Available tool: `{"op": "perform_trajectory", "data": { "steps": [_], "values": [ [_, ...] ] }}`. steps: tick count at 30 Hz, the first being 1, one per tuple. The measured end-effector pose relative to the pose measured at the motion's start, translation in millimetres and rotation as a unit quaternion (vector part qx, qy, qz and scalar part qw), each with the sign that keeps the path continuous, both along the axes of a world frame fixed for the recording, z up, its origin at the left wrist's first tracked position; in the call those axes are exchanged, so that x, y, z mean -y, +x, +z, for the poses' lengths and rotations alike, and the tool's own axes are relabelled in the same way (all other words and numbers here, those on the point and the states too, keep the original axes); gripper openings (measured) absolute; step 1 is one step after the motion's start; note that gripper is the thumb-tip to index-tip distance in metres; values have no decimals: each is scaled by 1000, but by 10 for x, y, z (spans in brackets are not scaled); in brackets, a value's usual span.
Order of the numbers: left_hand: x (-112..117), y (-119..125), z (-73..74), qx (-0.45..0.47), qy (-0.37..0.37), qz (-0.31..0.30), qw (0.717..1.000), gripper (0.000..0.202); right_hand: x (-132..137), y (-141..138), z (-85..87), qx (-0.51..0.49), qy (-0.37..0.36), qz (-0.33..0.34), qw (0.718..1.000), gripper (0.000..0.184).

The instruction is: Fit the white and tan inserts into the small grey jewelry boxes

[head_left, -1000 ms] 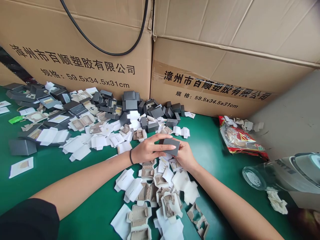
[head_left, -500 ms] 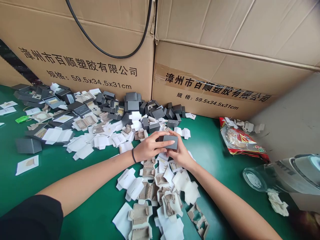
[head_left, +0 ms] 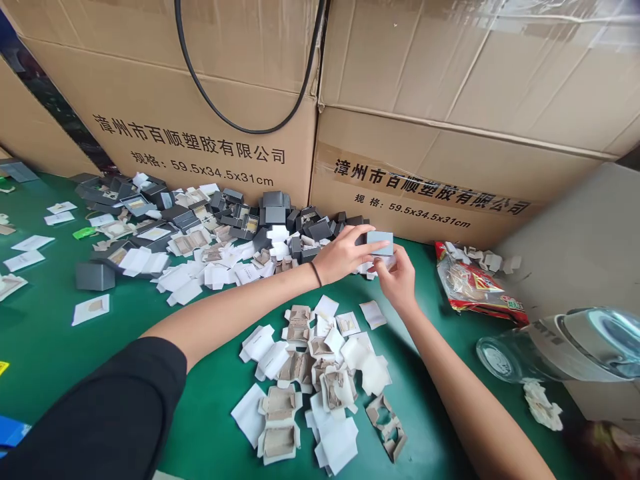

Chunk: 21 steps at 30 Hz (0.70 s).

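Note:
A small dark grey box [head_left: 381, 243] is held up above the far side of the green table, between both hands. My left hand [head_left: 345, 253] grips it from the left, with fingers laid across its face. From below and the right, the fingers of my right hand [head_left: 399, 273] are closed on the same box. Behind and to the left of my hands lies a heap of similar dark grey boxes [head_left: 274, 208], mixed with white paper inserts [head_left: 185, 280]. Nearer to me, beneath my forearms, several unfolded card inserts [head_left: 280, 403] are spread out.
Large cardboard cartons [head_left: 210, 87] stand along the back, with a black cable [head_left: 235, 125] hanging before them. To the right are a red snack bag [head_left: 473, 280], a clear bottle [head_left: 555, 347] lying at the edge and a crumpled tissue [head_left: 543, 405].
Both hands have moved the dark grey box away from me and to the right, from above the card inserts towards the cartons. The camera view has shifted slightly left.

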<state>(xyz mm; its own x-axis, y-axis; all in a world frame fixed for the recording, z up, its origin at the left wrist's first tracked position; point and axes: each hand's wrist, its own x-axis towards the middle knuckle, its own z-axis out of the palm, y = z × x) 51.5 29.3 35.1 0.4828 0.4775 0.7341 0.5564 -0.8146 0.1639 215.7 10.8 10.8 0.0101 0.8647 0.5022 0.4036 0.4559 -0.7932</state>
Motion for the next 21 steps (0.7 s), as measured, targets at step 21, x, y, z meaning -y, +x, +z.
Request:
{"op": "perform_trajectory", "data": {
  "steps": [21],
  "values": [
    [-199,-37,-69,-181,-90,314,928,44,-210,144,-444,286,-42,-127,949,35]
  ]
}}
